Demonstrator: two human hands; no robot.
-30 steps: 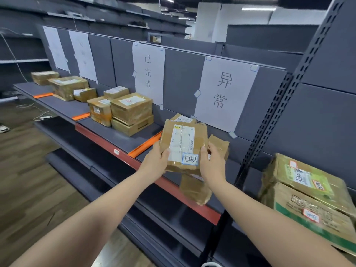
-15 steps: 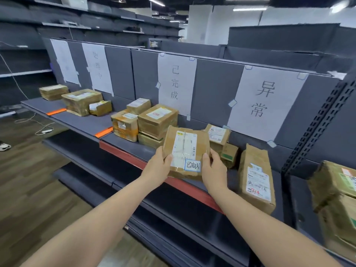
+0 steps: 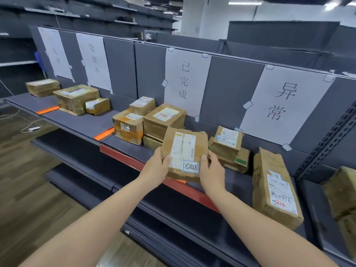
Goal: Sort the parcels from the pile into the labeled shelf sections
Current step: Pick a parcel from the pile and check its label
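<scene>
Head cam: left hand (image 3: pixel 155 166) + right hand (image 3: pixel 212 170) both grip flat brown cardboard parcel w/ white label (image 3: pixel 185 153) by its sides, held over grey metal shelf (image 3: pixel 81 120) front edge, below white paper sign 已完成 (image 3: pixel 185 81), just right of stacked brown boxes (image 3: pixel 163 120).

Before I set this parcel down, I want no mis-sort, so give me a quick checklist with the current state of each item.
1. Both hands hold the parcel: left hand and right hand grip its sides. Ok.
2. Handwritten sticker readable: reads 已完成. Ok.
3. Matching sign found: 已完成, straight behind. Ok.
4. Free shelf space in that section: bare patch in front of the stacked boxes. Ok.
5. Parcel clear of the neighbouring 异常 stack: overlap in view, cannot tell.
</scene>
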